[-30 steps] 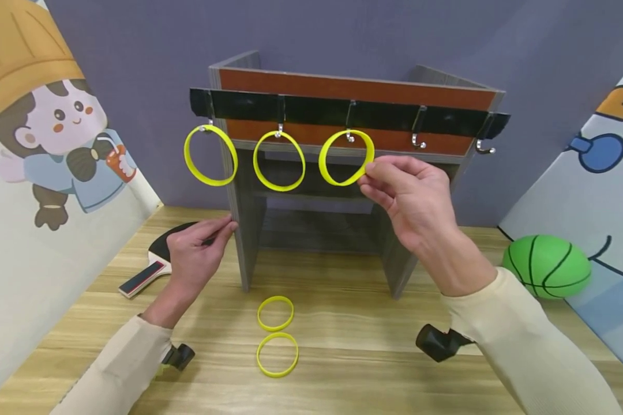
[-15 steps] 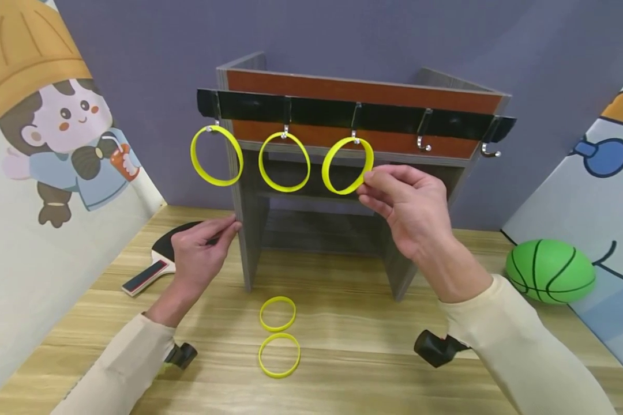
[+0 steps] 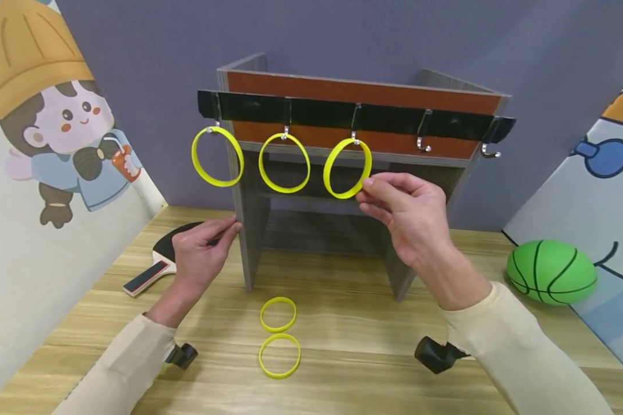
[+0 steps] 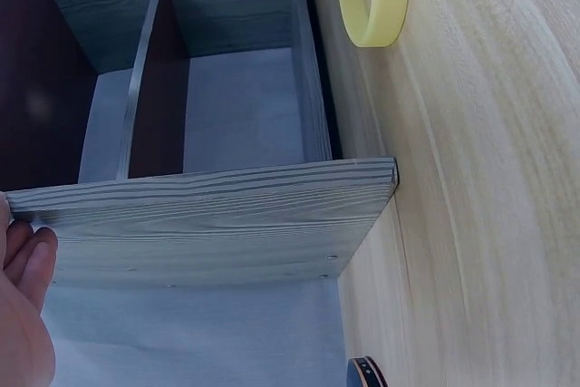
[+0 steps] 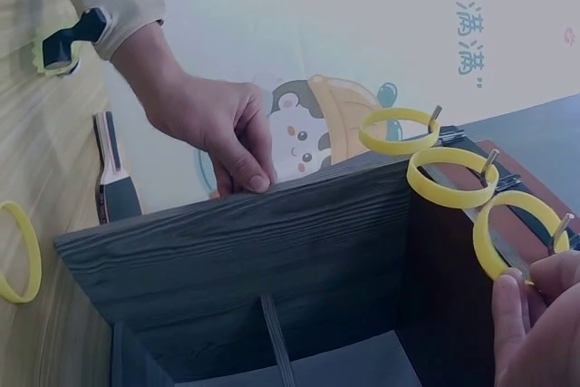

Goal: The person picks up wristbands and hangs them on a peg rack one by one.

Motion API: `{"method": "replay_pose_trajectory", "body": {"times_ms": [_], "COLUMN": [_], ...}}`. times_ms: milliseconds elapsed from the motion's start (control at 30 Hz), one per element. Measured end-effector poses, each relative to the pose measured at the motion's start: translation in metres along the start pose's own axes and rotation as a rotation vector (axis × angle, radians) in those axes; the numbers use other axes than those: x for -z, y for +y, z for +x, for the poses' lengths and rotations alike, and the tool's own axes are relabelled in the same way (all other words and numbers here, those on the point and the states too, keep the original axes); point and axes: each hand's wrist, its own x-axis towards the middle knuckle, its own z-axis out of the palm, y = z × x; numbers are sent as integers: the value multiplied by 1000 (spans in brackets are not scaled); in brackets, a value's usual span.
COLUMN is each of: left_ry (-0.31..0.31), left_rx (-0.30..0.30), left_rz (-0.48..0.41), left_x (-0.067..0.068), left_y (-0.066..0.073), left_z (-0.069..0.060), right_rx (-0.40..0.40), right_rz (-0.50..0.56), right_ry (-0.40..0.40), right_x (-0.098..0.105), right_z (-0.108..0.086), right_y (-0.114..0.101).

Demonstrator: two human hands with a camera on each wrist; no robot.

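My right hand pinches the lower right edge of a yellow wristband, which hangs from the third hook of a black hook rail. Two more yellow wristbands hang on the first hook and the second hook to its left. My left hand holds the front edge of the left side panel of a grey wooden shelf; the right wrist view shows its thumb on that edge. Two loose wristbands lie on the table before the shelf, the nearer one and the farther one.
The fourth hook and the fifth hook carry nothing. A table tennis bat lies left of the shelf, behind my left hand. At the right sits a green ball. Printed walls enclose the wooden table.
The third wristband has come down onto its hook and my right hand has lowered slightly with it. The left hand stays on the panel. The view has shifted a little.
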Motion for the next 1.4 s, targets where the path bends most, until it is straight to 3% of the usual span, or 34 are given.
{"method": "replay_pose_trajectory", "body": {"times_ms": [200, 633, 1167, 1400], "left_ry": [6, 22, 24, 30], "left_rx": [-4, -5, -3, 3], "left_rz": [-2, -8, -10, -22], "left_x": [0, -2, -1, -1], "left_y": [0, 0, 1, 0], "left_z": [0, -2, -2, -2], "right_rx": [20, 2, -80, -157], "right_rz": [32, -6, -134, -168], "right_ry": [-44, -133, -286, -335], "right_x": [1, -2, -6, -8], "right_z": [-3, -26, -49, -58], "right_y": [2, 9, 32, 52]}}
